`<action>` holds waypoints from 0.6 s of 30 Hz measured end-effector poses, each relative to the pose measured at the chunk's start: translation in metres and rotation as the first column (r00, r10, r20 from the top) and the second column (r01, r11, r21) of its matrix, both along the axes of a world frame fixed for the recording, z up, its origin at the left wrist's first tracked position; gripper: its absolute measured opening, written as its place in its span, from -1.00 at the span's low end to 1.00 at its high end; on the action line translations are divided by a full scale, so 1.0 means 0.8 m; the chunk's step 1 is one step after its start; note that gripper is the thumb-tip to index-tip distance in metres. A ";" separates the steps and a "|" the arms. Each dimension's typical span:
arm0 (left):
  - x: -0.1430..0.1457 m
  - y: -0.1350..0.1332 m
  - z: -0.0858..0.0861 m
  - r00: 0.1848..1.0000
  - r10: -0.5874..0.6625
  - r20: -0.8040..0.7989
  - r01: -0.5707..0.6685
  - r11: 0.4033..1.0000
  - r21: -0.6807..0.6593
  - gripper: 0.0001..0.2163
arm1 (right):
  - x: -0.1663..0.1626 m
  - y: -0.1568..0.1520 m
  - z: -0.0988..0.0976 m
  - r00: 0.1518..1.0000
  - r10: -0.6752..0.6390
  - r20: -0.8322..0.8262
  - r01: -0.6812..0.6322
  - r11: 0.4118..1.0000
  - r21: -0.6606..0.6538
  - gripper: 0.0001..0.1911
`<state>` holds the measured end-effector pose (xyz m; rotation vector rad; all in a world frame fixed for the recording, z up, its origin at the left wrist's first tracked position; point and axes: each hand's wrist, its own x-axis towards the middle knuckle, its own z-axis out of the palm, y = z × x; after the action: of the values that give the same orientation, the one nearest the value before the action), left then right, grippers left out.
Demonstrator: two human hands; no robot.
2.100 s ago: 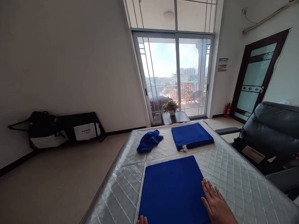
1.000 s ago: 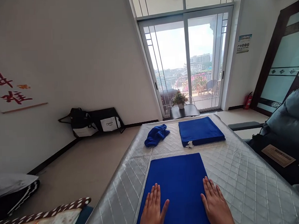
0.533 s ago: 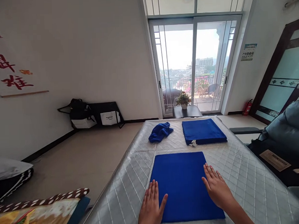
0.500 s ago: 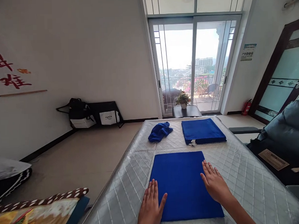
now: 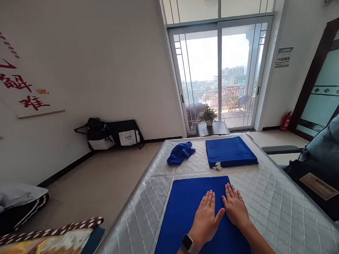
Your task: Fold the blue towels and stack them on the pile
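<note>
Head: my outstretched left hand [image 5: 206, 217] and right hand [image 5: 235, 206] hold nothing over flat square blue cloth [image 5: 183, 202]; beyond it, neatly stacked blue cloths [image 5: 230, 150], crumpled blue rag [image 5: 180, 153].

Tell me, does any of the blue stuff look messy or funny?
Yes: the crumpled blue cloth at the far left of the quilted mattress. It's bunched up, while the blue cloth under the left hand and the blue stack beyond lie flat and neat.
</note>
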<state>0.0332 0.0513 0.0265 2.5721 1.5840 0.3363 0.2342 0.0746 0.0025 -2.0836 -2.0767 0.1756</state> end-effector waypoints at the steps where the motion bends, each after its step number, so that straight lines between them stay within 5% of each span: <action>1: 0.029 0.005 0.000 0.997 -0.074 0.013 0.074 0.997 0.019 -0.38 | 0.001 0.000 -0.001 1.000 0.017 0.009 -0.017 1.000 0.007 -0.34; 4: 0.086 0.018 -0.007 0.984 -0.175 0.041 0.174 0.984 0.039 -0.39 | 0.005 -0.001 -0.003 0.997 0.059 0.051 -0.060 0.998 0.009 -0.38; 7: 0.089 0.030 -0.019 0.990 -0.137 0.042 0.136 0.990 0.023 -0.38 | 0.005 -0.001 -0.003 0.996 0.054 0.065 -0.054 0.999 0.004 -0.38; 18: -0.108 0.067 -0.029 0.959 0.276 -0.068 -0.277 0.961 -0.006 -0.26 | -0.001 0.000 0.006 1.000 -0.018 0.010 0.018 1.000 -0.001 -0.35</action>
<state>-0.0528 0.1050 0.0030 2.3721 1.9670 0.2605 0.2332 0.0749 0.0075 -2.1068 -2.0632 0.1643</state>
